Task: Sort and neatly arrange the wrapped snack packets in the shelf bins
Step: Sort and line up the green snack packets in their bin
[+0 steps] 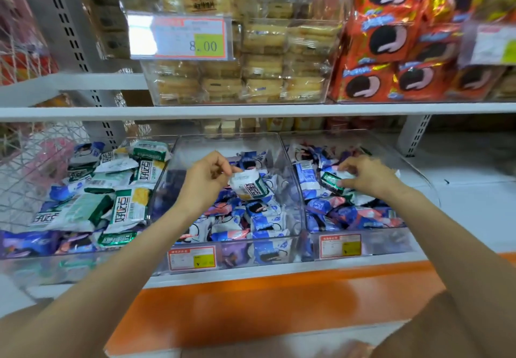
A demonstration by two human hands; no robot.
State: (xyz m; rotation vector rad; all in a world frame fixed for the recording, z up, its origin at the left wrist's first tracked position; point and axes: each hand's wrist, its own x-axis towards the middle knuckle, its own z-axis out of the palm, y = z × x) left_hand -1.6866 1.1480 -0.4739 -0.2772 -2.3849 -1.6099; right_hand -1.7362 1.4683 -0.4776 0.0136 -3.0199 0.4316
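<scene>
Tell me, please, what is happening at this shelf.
A person is sorting snack packets among three clear bins. Their left hand holds a white-and-green packet above the middle bin, which mostly holds blue ones. Their right hand grips a green packet in the right bin. The left bin holds mostly white-and-green packets.

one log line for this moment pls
stage: sorting | left grip: pinches white-green packet over middle bin | right grip: holds green packet in right bin
</scene>
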